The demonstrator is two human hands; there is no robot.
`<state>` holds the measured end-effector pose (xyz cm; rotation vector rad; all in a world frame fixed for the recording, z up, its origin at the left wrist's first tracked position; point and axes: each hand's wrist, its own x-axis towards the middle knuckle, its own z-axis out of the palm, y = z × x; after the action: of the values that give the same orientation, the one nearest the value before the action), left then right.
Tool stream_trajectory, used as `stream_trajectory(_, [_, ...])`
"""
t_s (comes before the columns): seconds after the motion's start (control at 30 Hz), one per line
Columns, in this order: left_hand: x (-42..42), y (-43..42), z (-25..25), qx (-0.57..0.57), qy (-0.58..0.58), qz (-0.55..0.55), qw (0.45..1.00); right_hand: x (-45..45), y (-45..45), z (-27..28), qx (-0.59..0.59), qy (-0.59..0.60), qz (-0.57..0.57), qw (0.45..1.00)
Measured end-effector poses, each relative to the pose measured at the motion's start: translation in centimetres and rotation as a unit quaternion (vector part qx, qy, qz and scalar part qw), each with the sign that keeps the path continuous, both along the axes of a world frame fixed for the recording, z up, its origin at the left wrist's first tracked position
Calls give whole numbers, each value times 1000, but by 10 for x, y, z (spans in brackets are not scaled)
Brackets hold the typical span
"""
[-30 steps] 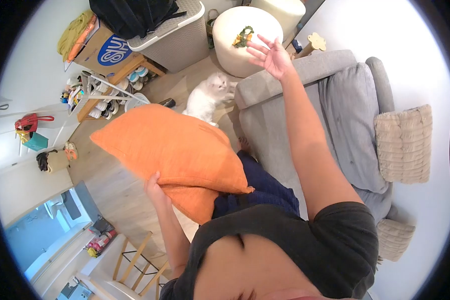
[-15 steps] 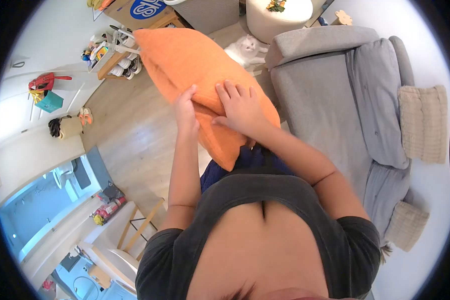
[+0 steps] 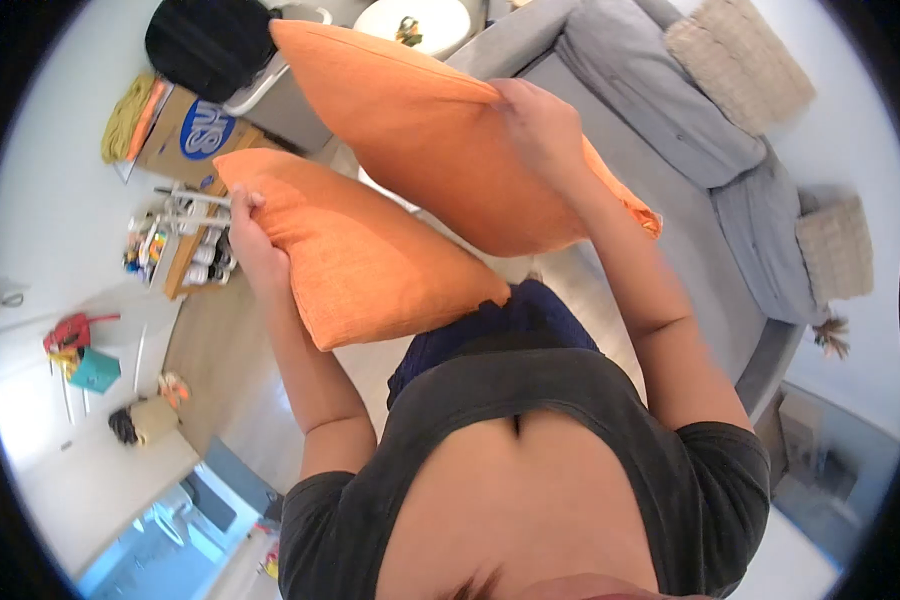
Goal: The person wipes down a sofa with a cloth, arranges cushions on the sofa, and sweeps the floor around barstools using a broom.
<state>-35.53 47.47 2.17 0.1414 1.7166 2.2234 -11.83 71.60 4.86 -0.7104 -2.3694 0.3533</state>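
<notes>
Two plump orange cushions are held up in front of my body, one on each side. My left hand (image 3: 257, 238) grips the nearer left cushion (image 3: 370, 255) by its upper left edge, fingers partly hidden. The farther right cushion (image 3: 420, 130) hangs tilted from my right hand (image 3: 542, 130), which pinches its upper edge; the hand is slightly blurred. A gap shows between the cushions, and the lower end of the left one reaches my dark blue trousers.
A grey sofa (image 3: 595, 100) with beige knitted cushions (image 3: 740, 65) stands to the right. At the back are a round white stool (image 3: 440, 18), a cardboard box (image 3: 175, 150) and a black rounded object (image 3: 205, 45). A shoe rack (image 3: 185, 260) stands left.
The orange cushions were together in both hands; now they are apart, one in each hand. My hands have moved away from each other. The view has turned right, and the white cat is out of sight.
</notes>
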Motion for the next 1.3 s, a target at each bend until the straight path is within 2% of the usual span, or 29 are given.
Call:
stream_trajectory(0.03, [1, 7, 7, 24, -18, -9, 1000, 13, 9, 3, -58, 2, -19, 998])
stream_trajectory(0.07, [5, 14, 11, 33, -13, -24, 999, 29, 12, 4, -48, 8, -34, 998])
stream_trajectory(0.13, [21, 28, 14, 59, 2, -25, 998, 71, 12, 3, -120, 26, -104, 987])
stream_trajectory(0.2, [35, 42, 23, 85, -39, -66, 993, 123, 24, 8, -78, 5, -125, 989])
stream_trajectory(0.27, [52, 59, 38, 90, 6, -88, 992, 180, 29, 18, -42, -13, -149, 988])
stream_trajectory(0.33, [67, 78, 53, 95, 1, -112, 989, 239, 32, 39, -113, -46, -186, 975])
stream_trajectory(0.47, [110, 107, 80, 157, -15, -170, 973, 389, 51, 49, -154, -42, -283, 946])
stream_trajectory(0.53, [140, 127, 96, 138, 29, -101, 985, 480, 71, 41, -110, -43, -406, 906])
stream_trajectory(0.57, [147, 138, 99, 135, 35, -101, 985, 530, 85, 30, -31, -60, -468, 881])
stream_trajectory(0.63, [157, 158, 102, 129, 88, -122, 980, 616, 97, 24, 99, 11, -561, 822])
stream_trajectory(0.67, [176, 167, 112, 130, 92, -118, 980, 626, 103, 31, 99, 14, -558, 824])
stream_trajectory(0.73, [221, 185, 139, 127, 58, -199, 970, 640, 100, 39, 91, 76, -493, 862])
stream_trajectory(0.8, [237, 211, 143, 133, 65, -243, 959, 604, 99, 23, -159, 117, -351, 915])
stream_trajectory(0.87, [264, 233, 153, 134, 80, -311, 938, 513, 54, 45, -253, 58, -187, 947])
stream_trajectory(0.9, [284, 241, 163, 126, 91, -338, 928, 493, 56, 20, -151, 92, -54, 983])
stream_trajectory(0.97, [310, 259, 173, 140, 105, -388, 905, 440, 35, 32, -134, 148, 3, 980])
stream_trajectory(1.0, [320, 266, 175, 143, 109, -385, 905, 418, 31, 43, -130, 150, 8, 980])
stream_trajectory(1.1, [343, 291, 177, 134, 73, -442, 884, 397, 29, 66, -68, 223, -97, 968])
stream_trajectory(1.17, [355, 305, 176, 127, 76, -448, 882, 410, 50, 70, -132, 237, -192, 943])
stream_trajectory(1.2, [361, 306, 183, 137, 80, -447, 880, 417, 60, 76, -121, 239, -190, 945])
stream_trajectory(1.27, [370, 306, 191, 18, 211, -437, 874, 430, 73, 79, -168, 292, -197, 921])
stream_trajectory(1.3, [368, 305, 197, -37, 315, -423, 849, 433, 86, 72, -162, 308, -178, 921])
